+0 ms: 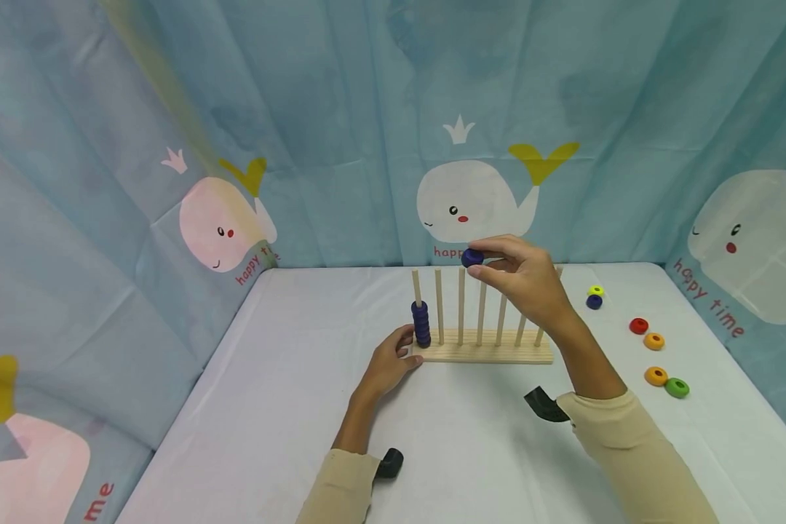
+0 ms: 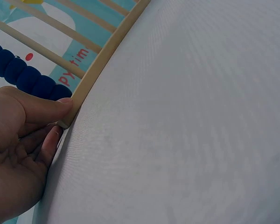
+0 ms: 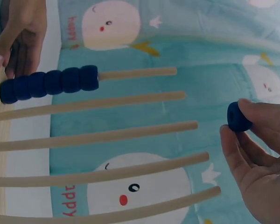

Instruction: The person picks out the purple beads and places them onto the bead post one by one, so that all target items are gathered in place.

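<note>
A wooden peg stand [image 1: 485,354] with several upright pegs rests on the white table. On its leftmost peg sits a stack of several dark blue beads [image 1: 421,324], the peg's upper part bare above them. My left hand [image 1: 388,362] grips the left end of the base; in the left wrist view the thumb [image 2: 49,108] lies along its edge, close to the lowest bead. Raised above the pegs, my right hand [image 1: 530,280] pinches one dark blue bead [image 1: 472,258] between thumb and fingertips. The right wrist view shows this bead [image 3: 239,117] apart from the peg tips, its hole visible.
Loose beads lie right of the stand: a yellow one [image 1: 596,290] by a dark blue one [image 1: 594,302], a red one [image 1: 638,325], two orange ones [image 1: 654,341] and a green one [image 1: 677,388]. A whale-print curtain [image 1: 340,145] hangs behind the table.
</note>
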`<state>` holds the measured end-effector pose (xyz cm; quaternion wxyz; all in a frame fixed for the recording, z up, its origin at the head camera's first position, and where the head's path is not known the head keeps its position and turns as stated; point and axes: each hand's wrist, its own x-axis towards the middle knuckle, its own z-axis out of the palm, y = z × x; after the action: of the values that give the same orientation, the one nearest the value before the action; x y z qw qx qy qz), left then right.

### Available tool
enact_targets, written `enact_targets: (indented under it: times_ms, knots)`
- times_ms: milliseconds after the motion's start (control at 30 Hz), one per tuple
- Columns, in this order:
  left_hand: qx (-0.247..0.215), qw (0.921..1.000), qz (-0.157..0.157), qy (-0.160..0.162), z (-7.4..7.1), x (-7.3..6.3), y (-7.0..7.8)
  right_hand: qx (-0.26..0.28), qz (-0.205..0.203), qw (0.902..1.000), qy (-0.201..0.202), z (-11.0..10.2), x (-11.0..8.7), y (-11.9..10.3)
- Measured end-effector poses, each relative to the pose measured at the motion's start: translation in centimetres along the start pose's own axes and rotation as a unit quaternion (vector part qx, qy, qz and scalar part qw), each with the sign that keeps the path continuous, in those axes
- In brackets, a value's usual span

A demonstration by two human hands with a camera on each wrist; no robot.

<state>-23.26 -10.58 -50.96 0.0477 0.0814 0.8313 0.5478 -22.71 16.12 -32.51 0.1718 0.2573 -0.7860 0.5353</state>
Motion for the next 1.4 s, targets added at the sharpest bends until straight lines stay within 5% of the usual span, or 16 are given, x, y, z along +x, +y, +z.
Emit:
enact_targets:
  times_ms: [700, 1400]
  knots:
    - [-0.003, 1.0, -0.003, -0.002, 0.0, 0.1, -0.1, 0.058, -0.009, 0.998, -0.024, 3.3, 2.3, 0.0]
    - [-0.001, 1.0, -0.006, -0.006, 0.0, 0.0, 0.1, 0.018, -0.02, 0.9984, -0.049, 5.8, 3.0, 0.1]
